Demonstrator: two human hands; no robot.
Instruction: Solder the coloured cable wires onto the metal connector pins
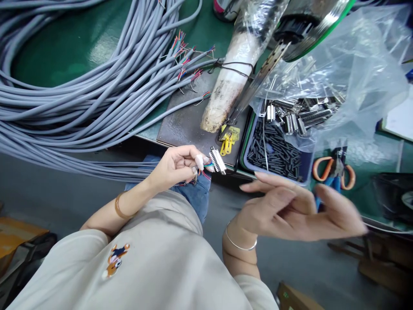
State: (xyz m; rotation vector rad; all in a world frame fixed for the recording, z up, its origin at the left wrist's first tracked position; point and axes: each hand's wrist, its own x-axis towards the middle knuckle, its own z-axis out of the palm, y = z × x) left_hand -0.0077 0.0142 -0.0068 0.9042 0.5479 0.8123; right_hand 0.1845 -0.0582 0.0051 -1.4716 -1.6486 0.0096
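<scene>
My left hand point(183, 165) pinches the end of a grey cable, where thin coloured wires point(206, 168) fan out. These wires run to a metal multi-pin connector point(218, 160) just beyond my fingertips. White coverings sit on a finger and the thumb. My right hand point(290, 206) is raised to the right, in front of the bin, fingers apart, with nothing seen in it. Behind the connector, a soldering iron point(238, 103) points down at a yellow pad with yellow clips point(227, 142) on the dark board point(183, 122).
A thick bundle of grey cables point(97, 99) covers the bench's left side. The bin point(274, 174) holds short black tubes point(271, 148), with metal connectors point(303, 116) in a plastic bag point(364, 73) above. Orange-handled scissors point(322, 168) and blue-handled cutters point(336, 178) lie right of it.
</scene>
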